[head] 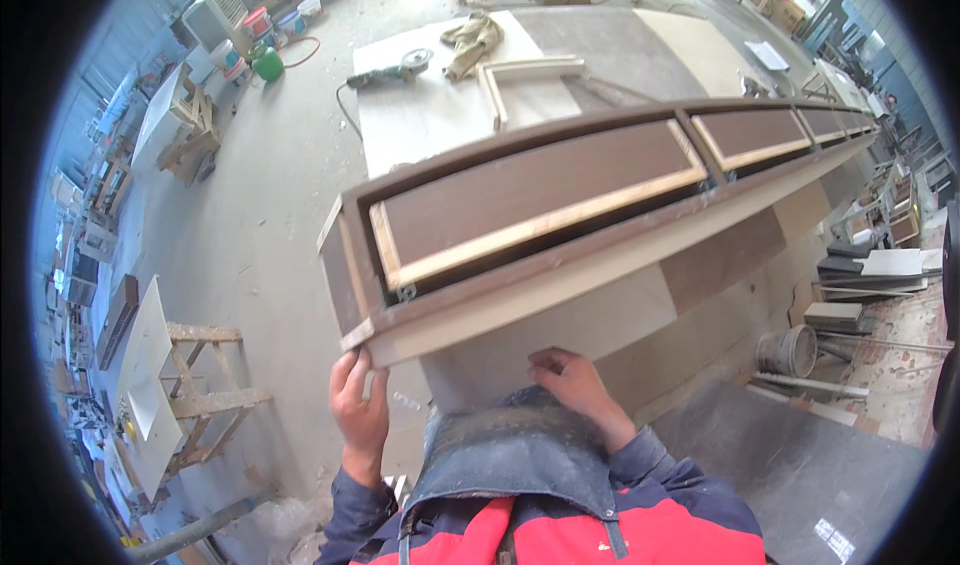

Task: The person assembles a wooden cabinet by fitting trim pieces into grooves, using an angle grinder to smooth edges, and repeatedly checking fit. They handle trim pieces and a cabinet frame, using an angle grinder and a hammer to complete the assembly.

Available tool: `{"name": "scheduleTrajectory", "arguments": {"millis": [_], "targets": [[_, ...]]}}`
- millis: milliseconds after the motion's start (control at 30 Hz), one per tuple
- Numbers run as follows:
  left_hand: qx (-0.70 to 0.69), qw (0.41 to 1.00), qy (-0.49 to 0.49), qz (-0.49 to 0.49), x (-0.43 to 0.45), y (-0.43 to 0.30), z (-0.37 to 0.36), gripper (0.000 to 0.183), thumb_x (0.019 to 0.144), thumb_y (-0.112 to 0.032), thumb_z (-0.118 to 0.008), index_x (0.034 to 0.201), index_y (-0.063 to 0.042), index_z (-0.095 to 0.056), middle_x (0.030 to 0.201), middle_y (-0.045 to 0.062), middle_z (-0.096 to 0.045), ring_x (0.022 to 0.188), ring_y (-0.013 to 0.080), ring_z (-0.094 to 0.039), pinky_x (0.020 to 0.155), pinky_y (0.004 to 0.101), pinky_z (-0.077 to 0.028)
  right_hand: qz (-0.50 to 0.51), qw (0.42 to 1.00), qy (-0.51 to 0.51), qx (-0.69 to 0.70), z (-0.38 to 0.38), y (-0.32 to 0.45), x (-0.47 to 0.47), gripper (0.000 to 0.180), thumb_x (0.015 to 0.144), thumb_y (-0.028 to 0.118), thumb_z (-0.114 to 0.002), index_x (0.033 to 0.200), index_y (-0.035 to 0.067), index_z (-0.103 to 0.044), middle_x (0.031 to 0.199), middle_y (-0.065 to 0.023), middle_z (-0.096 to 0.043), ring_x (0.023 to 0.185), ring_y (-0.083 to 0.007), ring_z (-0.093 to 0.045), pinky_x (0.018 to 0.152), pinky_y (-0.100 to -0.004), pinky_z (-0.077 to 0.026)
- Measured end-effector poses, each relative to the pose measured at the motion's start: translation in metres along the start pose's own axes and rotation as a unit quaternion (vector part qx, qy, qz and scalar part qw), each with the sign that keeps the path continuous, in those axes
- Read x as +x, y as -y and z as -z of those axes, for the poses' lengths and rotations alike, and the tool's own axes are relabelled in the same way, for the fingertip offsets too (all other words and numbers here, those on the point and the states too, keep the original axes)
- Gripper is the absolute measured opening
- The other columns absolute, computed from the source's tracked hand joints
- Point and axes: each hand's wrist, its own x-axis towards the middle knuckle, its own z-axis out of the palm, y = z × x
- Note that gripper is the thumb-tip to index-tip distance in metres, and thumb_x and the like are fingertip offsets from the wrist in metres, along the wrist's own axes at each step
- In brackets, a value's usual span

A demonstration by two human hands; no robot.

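A long brown cabinet frame (pixel 450 300) with a row of drawer-like openings lies across the worktable before me. In its nearest opening is a brown panel (pixel 525 190) edged with pale wood strips (pixel 551 223). My left hand (pixel 358 400) touches the frame's near left corner with its fingertips; whether they grip it cannot be told. Over the pale tabletop (pixel 555 336), near the apron (pixel 517 445), is my right hand (pixel 574 385), fingers bent and nothing visible in it. Metal fittings (pixel 406 293) show at the opening's lower corner.
Behind the frame lie an angle grinder (pixel 394 71) with a cord, a crumpled cloth (pixel 474 39) and an L-shaped pale piece (pixel 493 88). A wooden trestle (pixel 214 400) stands left. At right are a bucket (pixel 787 351), stacked slabs (pixel 836 316) and a dark sheet (pixel 780 445).
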Motion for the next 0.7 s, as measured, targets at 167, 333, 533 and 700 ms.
{"name": "scheduleTrajectory", "arguments": {"millis": [167, 333, 533, 700], "targets": [[-0.006, 0.999, 0.024, 0.033, 0.000, -0.002, 0.008, 0.038, 0.085, 0.002, -0.080, 0.122, 0.005, -0.074, 0.126, 0.022, -0.070, 0.118, 0.0385, -0.067, 0.104, 0.0437, -0.053, 0.011, 0.999, 0.030, -0.043, 0.037, -0.031, 0.020, 0.040, 0.093, 0.026, -0.076, 0.123, 0.000, -0.076, 0.105, -0.0129, -0.080, 0.095, -0.0186, -0.074, 0.087, -0.0343, -0.059], [0.002, 0.995, 0.052, 0.081, -0.005, 0.005, 0.010, 0.040, 0.082, 0.004, -0.077, 0.121, 0.005, -0.074, 0.128, 0.023, -0.069, 0.121, 0.0402, -0.067, 0.108, 0.0454, -0.051, -0.062, 0.994, 0.078, -0.053, 0.073, -0.042, 0.028, 0.045, 0.091, 0.034, -0.075, 0.125, 0.005, -0.075, 0.114, -0.0183, -0.078, 0.104, -0.0323, -0.076, 0.094, -0.0419, -0.058], [0.010, 0.990, 0.116, 0.084, 0.012, -0.013, 0.020, 0.027, 0.098, -0.006, -0.074, 0.124, 0.003, -0.074, 0.132, 0.021, -0.071, 0.124, 0.0379, -0.066, 0.106, 0.0448, -0.053, -0.084, 0.993, 0.072, -0.047, 0.090, -0.080, 0.040, 0.047, 0.091, 0.034, -0.077, 0.129, 0.007, -0.074, 0.120, -0.0164, -0.078, 0.108, -0.0325, -0.075, 0.097, -0.0419, -0.058], [0.030, 0.984, 0.134, 0.117, 0.021, -0.030, 0.031, 0.028, 0.096, -0.005, -0.076, 0.123, 0.003, -0.073, 0.130, 0.022, -0.071, 0.121, 0.0381, -0.067, 0.102, 0.0458, -0.054, -0.096, 0.992, 0.074, -0.025, 0.100, -0.080, 0.050, 0.048, 0.091, 0.036, -0.078, 0.129, 0.006, -0.074, 0.121, -0.0175, -0.078, 0.112, -0.0349, -0.074, 0.101, -0.0434, -0.056]]}}
